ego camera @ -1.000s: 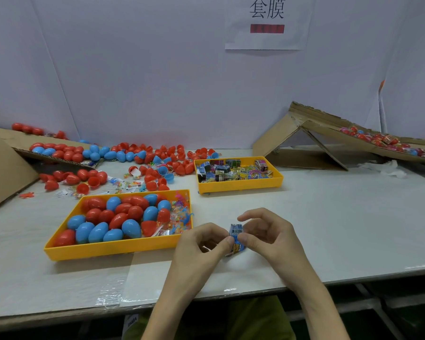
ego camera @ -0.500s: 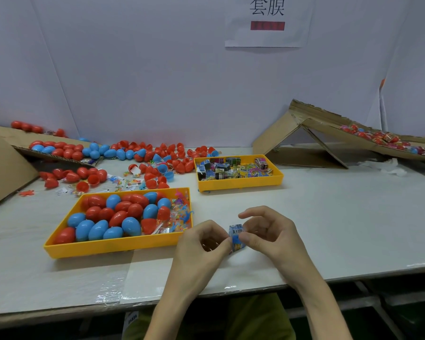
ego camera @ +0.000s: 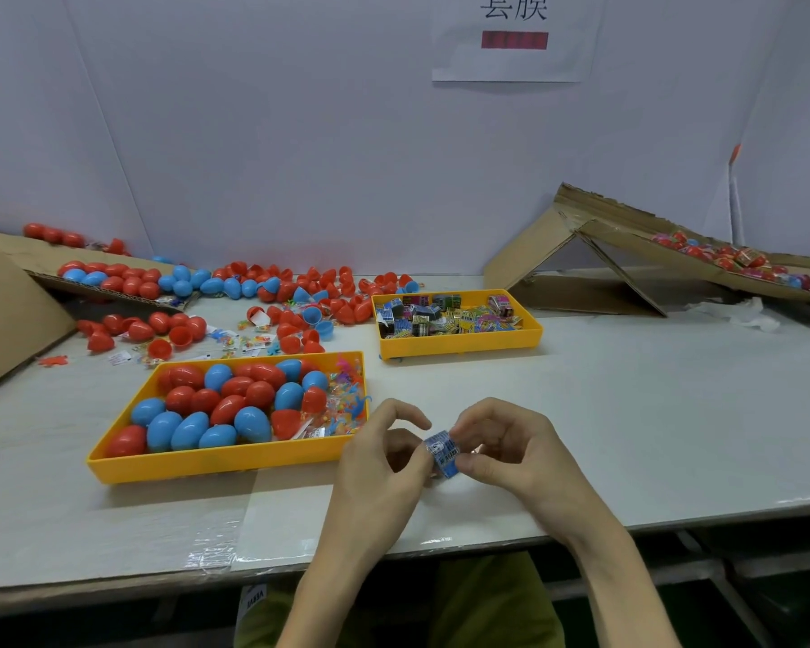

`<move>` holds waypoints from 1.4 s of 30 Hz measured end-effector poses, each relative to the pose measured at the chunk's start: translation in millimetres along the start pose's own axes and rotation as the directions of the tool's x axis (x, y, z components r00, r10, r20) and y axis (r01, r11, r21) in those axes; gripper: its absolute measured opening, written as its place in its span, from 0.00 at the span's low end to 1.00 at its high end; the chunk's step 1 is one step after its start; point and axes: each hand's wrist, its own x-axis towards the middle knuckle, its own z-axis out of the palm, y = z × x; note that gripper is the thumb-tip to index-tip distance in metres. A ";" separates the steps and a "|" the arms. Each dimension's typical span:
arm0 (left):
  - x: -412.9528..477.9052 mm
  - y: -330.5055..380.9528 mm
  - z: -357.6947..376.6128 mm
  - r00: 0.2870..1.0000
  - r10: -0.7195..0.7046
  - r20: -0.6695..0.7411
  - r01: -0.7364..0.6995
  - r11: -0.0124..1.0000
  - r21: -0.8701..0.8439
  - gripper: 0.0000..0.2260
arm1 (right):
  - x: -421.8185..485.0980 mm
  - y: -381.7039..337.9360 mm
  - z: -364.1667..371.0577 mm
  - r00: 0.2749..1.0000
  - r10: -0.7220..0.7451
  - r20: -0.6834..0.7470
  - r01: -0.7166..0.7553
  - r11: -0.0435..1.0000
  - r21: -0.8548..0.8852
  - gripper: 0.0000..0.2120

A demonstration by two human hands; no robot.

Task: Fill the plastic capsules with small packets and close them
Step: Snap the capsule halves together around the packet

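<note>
Two hands work one blue packet over the table, just right of the near tray. The left hand and right hand each pinch it with curled fingers, its long axis running away from the person. That tray holds about twenty red and blue capsules; the far tray holds many packets.

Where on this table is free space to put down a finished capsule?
Widest bare patch: the table right of the right hand, in front of the packet tray and cardboard ramp. A narrower strip runs along the near edge, before the capsule tray. Crowded: behind the capsule tray, loose capsules and packets lie scattered.
</note>
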 end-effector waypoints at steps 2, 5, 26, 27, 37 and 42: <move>-0.4 0.9 0.3 0.999 0.024 0.024 -0.025 1.000 0.010 0.08 | 0.2 0.5 -0.2 1.000 -0.006 0.012 0.006 1.000 0.016 0.11; -1.3 2.2 1.8 0.994 0.033 0.105 -0.034 0.999 0.004 0.09 | -0.3 0.1 -0.6 1.000 -0.011 0.016 0.010 1.000 0.030 0.12; -3.1 1.6 0.8 0.979 0.109 0.174 -0.115 0.993 0.020 0.15 | -0.5 2.7 0.5 0.991 -0.025 -0.129 0.028 0.999 0.016 0.09; -3.0 1.6 1.0 0.980 0.110 0.167 -0.115 0.993 0.023 0.16 | -0.4 3.0 0.7 0.989 -0.027 -0.144 0.030 0.999 0.017 0.09; -3.1 1.9 2.0 0.997 0.068 0.035 -0.069 0.997 0.019 0.14 | -0.4 2.3 0.3 0.995 -0.001 -0.105 0.008 0.998 0.067 0.10; -3.0 0.7 1.1 0.997 0.067 -0.037 -0.067 0.998 0.001 0.13 | -0.4 1.1 1.4 0.995 0.009 -0.097 -0.001 0.997 0.075 0.09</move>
